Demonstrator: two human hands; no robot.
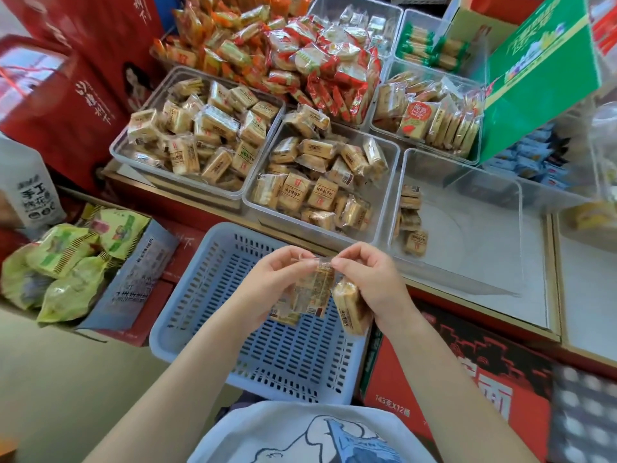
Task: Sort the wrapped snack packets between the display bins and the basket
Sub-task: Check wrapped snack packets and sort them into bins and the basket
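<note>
Over the blue slotted basket, both my hands hold clear-wrapped tan snack packets. My left hand and my right hand pinch the top seam of one packet between them. A second packet is tucked under my right palm. Nothing else shows in the basket. Beyond it, two clear bins are full of the same tan packets. The clear bin to the right has only a few packets stacked along its left wall.
Further bins at the back hold red-wrapped, green-striped and flat orange packets. A green carton leans at the right. Green snack bags lie at the left. Red cartons stand below the counter edge.
</note>
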